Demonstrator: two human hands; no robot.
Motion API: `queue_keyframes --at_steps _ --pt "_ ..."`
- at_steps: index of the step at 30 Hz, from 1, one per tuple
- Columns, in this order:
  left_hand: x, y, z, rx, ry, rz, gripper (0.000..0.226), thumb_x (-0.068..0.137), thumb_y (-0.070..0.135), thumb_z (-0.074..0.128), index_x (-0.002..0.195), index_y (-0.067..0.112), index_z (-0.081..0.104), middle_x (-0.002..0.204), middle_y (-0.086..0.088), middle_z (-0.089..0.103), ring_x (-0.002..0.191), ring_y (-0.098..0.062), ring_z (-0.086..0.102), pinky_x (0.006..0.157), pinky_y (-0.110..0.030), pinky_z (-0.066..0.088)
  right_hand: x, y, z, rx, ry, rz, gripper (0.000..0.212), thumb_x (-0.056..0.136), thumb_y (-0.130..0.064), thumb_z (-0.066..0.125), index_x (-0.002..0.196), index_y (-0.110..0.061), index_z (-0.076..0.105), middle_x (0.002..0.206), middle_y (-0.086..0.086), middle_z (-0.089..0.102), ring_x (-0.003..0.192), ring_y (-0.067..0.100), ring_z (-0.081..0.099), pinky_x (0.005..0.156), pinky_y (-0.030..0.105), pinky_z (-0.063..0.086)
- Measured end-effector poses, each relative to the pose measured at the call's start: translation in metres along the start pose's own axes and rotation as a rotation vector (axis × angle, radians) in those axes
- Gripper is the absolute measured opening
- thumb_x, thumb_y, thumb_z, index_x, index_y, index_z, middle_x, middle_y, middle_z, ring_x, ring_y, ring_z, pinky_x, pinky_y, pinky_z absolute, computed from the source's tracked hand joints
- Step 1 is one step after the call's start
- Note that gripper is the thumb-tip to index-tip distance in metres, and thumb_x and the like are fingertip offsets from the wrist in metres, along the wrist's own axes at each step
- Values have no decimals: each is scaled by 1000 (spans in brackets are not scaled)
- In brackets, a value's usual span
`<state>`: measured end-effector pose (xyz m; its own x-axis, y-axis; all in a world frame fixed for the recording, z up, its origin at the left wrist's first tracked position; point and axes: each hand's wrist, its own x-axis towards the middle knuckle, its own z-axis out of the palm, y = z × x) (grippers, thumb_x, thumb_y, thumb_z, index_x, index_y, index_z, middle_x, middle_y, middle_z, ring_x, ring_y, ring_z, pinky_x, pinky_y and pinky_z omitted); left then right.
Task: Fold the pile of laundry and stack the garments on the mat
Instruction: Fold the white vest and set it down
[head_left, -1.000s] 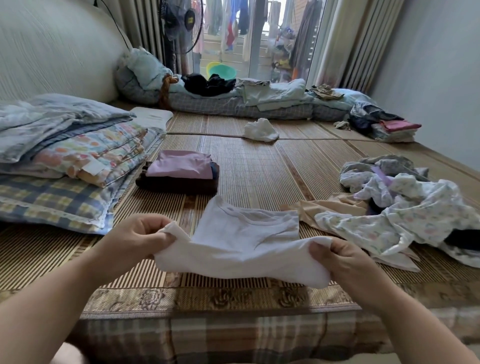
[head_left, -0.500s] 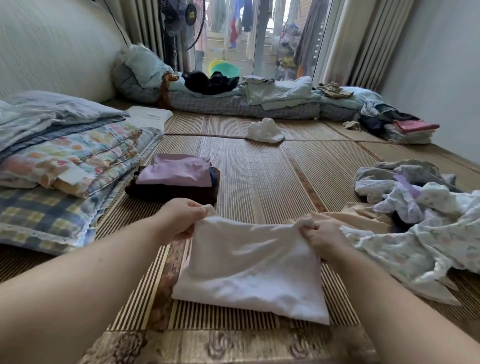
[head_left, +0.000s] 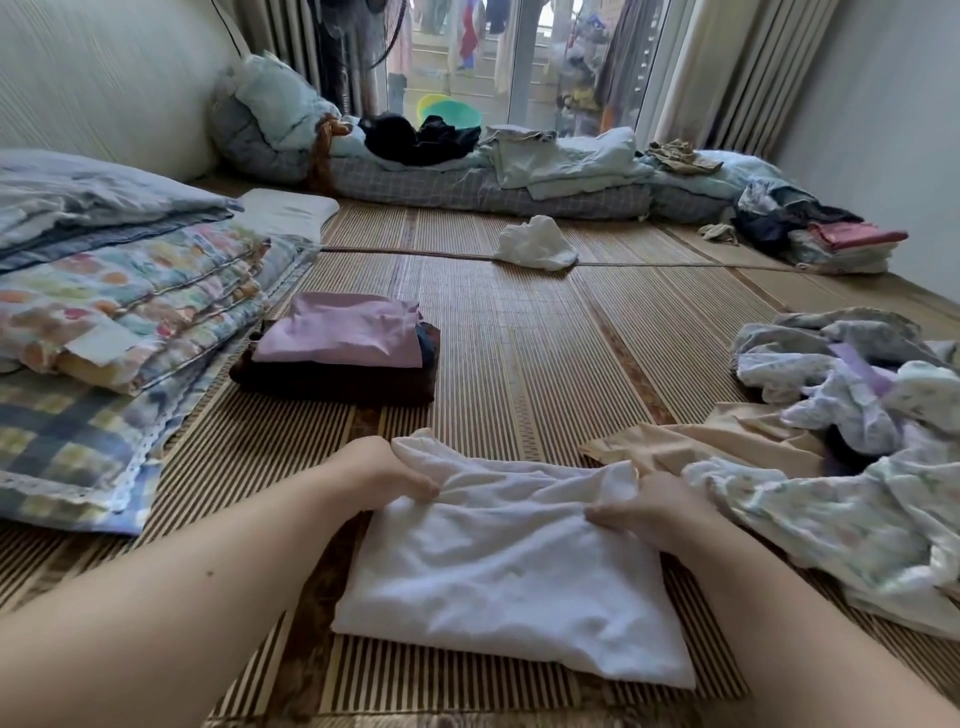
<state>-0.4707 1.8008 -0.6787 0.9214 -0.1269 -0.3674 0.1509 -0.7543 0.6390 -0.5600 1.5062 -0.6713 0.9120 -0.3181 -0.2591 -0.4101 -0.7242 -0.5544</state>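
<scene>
A white garment (head_left: 498, 577) lies partly folded on the woven mat (head_left: 545, 364) in front of me. My left hand (head_left: 387, 475) pinches its far left edge and my right hand (head_left: 649, 506) pinches its far right edge, bunching the cloth between them. A folded stack (head_left: 343, 348) with a lilac piece on top of dark pieces sits on the mat beyond my left hand. To the right lies the unfolded laundry pile (head_left: 852, 431) of floral, beige and dark cloth.
Folded quilts (head_left: 119, 291) and a checked pillow (head_left: 67, 447) fill the left side. A crumpled white cloth (head_left: 535, 244) lies mid-mat. Bedding (head_left: 519, 171) lines the far edge and another clothes stack (head_left: 841, 244) sits far right.
The white garment went from held up in the air to lying on the mat. Both hands now grip its far edge and have drawn it back toward me, bunching the cloth.
</scene>
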Motion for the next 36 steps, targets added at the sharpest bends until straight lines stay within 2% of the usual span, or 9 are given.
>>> queue_keyframes --at_steps 4,7,9,13,17,24,26,30,36 --pt "-10 3 4 -222 45 75 25 75 34 67 94 17 71 91 -2 70 82 -18 66 68 -31 55 -5 -5 6 158 110 -27 38 78 -33 71 111 -17 62 109 5 66 88 14 57 71 27 45" --pt "-20 -1 4 -515 23 12 68 85 40 62 142 17 34 128 -12 53 109 -29 58 94 -45 50 -19 -2 3 242 131 1 72 87 -35 66 144 -14 30 141 14 47 120 26 48 98 37 38" --pt "-33 -8 2 -564 -106 68 81 90 35 63 150 37 9 150 -14 32 126 -29 47 98 -40 46 -32 2 1 187 20 -98 84 89 -31 66 150 -26 10 151 9 34 132 24 39 104 34 33" --pt "-54 -19 6 -420 -265 198 62 87 27 66 141 42 40 152 -7 35 124 -21 51 102 -39 46 -49 2 3 79 -93 -163 61 88 -22 67 142 -27 40 141 4 48 113 12 50 95 24 41" --pt "-62 -15 15 -97 -103 203 76 82 24 66 149 30 30 152 -3 36 128 -19 46 109 -36 38 -55 -4 8 53 -11 -129 63 85 -12 64 144 -21 41 137 6 54 116 18 53 89 21 39" --pt "-73 -14 2 -131 -9 325 82 81 10 61 152 25 22 153 -4 31 128 -17 43 106 -25 34 -62 -11 4 201 72 -205 64 81 -3 60 140 -28 48 106 8 66 77 14 60 67 18 48" --pt "-74 -12 -14 -156 42 394 81 82 7 62 151 25 23 148 -1 36 121 -17 50 98 -23 39 -61 -26 -7 249 103 -266 62 83 -4 59 139 -30 48 102 -5 63 80 10 61 69 16 48" --pt "-67 -6 -67 -329 124 458 78 83 1 62 149 27 28 134 2 41 95 -19 63 76 -21 53 -46 -77 -26 375 148 -418 59 88 -6 60 140 -31 46 113 2 61 95 25 64 90 43 52" --pt "-33 -13 -157 -283 334 448 74 86 1 61 148 29 31 130 -3 47 77 -4 62 57 -8 47 14 -173 -26 422 131 -579 59 91 -7 57 143 -29 41 122 0 53 100 21 60 94 38 51"
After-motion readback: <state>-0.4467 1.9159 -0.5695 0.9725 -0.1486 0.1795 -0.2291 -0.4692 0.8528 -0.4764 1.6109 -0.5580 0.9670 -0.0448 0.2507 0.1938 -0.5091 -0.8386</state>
